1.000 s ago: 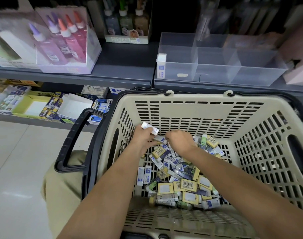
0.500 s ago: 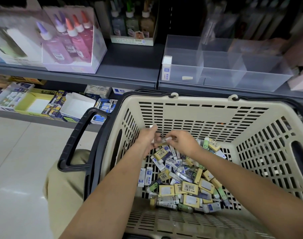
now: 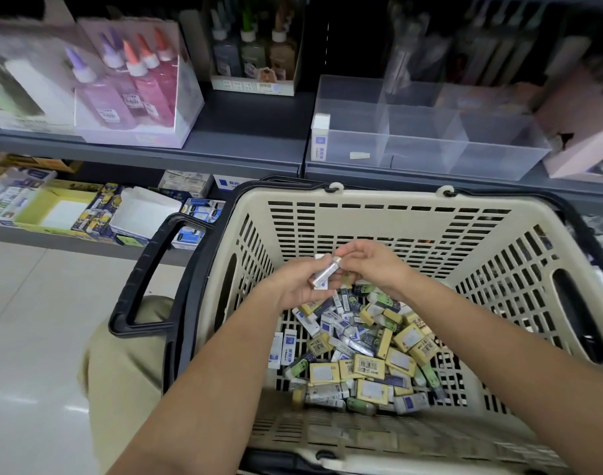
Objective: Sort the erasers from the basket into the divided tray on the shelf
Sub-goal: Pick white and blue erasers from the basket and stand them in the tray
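— Why do the two hands meet above the basket [image 3: 389, 214]?

— I think to gather several before one trip. The left hand [image 3: 298, 291] curls round a grey eraser [image 3: 326, 273] with white ones; the right hand [image 3: 377, 265] pinches its top end. The pile [image 3: 361, 358] lies at 6 o'clock, the divided tray [image 3: 427, 142] at 1 o'clock on the shelf [image 3: 252, 132].

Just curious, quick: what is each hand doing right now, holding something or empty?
Left hand: grips a wrapped eraser.
Right hand: pinches the same eraser's upper end.

Single head view, looking forward-down, close over basket [image 3: 389, 214], shelf [image 3: 252, 145] beyond.
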